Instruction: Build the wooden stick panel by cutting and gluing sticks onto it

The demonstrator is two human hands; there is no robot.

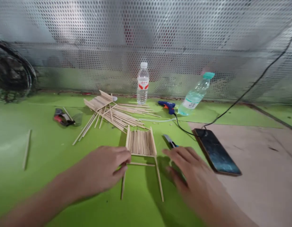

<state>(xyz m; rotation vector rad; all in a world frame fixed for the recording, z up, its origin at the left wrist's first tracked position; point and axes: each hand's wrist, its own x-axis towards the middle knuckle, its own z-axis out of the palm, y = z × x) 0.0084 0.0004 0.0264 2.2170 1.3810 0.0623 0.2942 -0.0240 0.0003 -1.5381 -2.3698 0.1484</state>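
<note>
Perforated metal sheet (100,47) across the whole top of view, grey, shiny in patches, blurred shapes behind it. Green tabletop (15,195) below, running most of the width.

Upper left: tangled wire coil (12,74), dark, against the sheet. Mid left: one loose stick (27,149) alone on the green. Right of it, a black-and-red tool (62,117), kind unclear.

Left of centre: a built piece (98,103) of sticks, resting among a fanned stick pile (119,118). Lower left to centre: left hand (108,167), thumb and fingers closed on the left side of the stick frame (141,142). Frame is at centre, a bit low: close-set slats, raised side rails, two legs towards bottom centre, a crosspiece below the slats.

Upper centre: clear bottle (142,86), upright, red-and-white label. Right of it, blue glue gun (168,106) on its side; then green-capped bottle (194,96), tilted right.

Right of centre: knife (169,141), blade exposed. Right hand (190,171) just below, fingers spread, thumb apart; contact with knife cannot be told.

Mid right: dark phone (218,151), black cord (252,85) crossing its top end and rising to upper right. Surface there turns to a pinkish-beige board (261,148), scuffed.
</note>
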